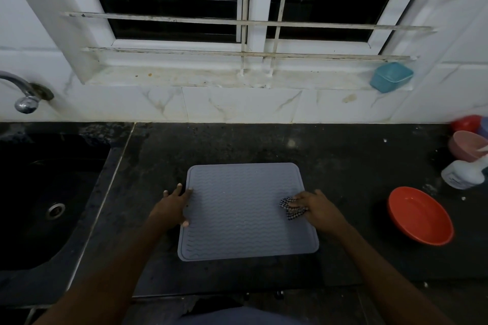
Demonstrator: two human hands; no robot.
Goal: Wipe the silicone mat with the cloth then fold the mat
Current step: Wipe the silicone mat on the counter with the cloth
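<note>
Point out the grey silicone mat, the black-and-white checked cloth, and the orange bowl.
grey silicone mat (pixel 245 208), head view, bare ribbed centre.
checked cloth (pixel 286 203), head view, exposed left fold.
orange bowl (pixel 420 215), head view, inner base.

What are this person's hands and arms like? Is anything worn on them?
The left hand and right hand are bare: no gloves, and no ring, watch or bracelet shows. The forearms are bare too, with no sleeve in view. At the picture's lower edge a bit of blue-grey garment shows.
</note>
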